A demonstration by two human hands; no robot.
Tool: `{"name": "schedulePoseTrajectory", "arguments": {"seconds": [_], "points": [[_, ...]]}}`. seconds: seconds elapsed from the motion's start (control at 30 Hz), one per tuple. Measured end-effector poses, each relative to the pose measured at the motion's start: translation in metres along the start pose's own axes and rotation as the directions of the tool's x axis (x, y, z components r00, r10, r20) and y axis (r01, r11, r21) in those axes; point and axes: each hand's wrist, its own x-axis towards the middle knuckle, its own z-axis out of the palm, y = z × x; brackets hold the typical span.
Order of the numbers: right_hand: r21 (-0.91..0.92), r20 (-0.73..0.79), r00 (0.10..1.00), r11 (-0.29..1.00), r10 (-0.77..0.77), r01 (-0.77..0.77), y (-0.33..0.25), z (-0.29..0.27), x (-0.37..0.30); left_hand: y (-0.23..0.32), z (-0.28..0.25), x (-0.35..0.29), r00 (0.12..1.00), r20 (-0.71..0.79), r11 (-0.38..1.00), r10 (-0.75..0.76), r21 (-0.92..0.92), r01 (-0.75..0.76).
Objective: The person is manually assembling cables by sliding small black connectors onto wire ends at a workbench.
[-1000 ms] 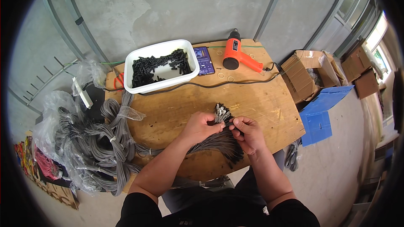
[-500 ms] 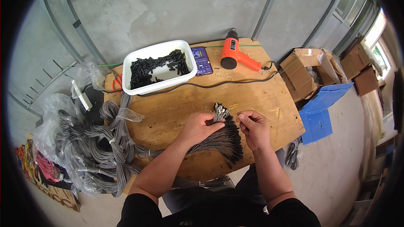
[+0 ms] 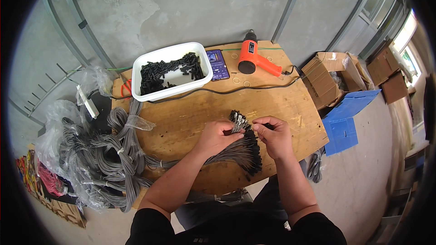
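Note:
My left hand (image 3: 214, 138) is closed round part of a fanned bundle of grey cables (image 3: 227, 152) near their ends. Bare silvery tips (image 3: 239, 120) stick up just past its thumb and fingers. Many cables in the fan end in black sleeves (image 3: 255, 156), spread below and to the right of that hand. Close by on the right, my right hand (image 3: 275, 139) has thumb and forefinger pinched together beside the silvery tips. Whatever lies in that pinch is too small to make out.
Behind my hands stands a white tub (image 3: 210, 66) of short black tube pieces, beside a phone (image 3: 218, 65) and an orange heat gun (image 3: 252, 56). A black power cord (image 3: 236, 91) crosses the wooden table (image 3: 290, 109). Coiled grey cables (image 3: 120, 165) crowd the left; cardboard boxes (image 3: 323, 78) stand right.
My right hand has shifted slightly left and up, bringing its pinched fingertips closer to the silvery tips. My left hand keeps its hold on the cables, almost unmoved.

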Motion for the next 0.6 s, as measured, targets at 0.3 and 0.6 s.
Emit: {"name": "schedulePoseTrajectory", "arguments": {"seconds": [0.3,0.6], "points": [[-0.018,-0.019,0.999,0.999,0.042,-0.043,-0.003,0.000,-0.001,0.011,-0.003,-0.001,0.984,0.024,0.984,-0.174,-0.030,0.175],[-0.102,0.020,0.999,0.994,-0.032,0.034,0.010,0.002,0.002,-0.003,-0.001,-0.001,0.989,0.003,0.985,-0.149,-0.088,0.148]]}}
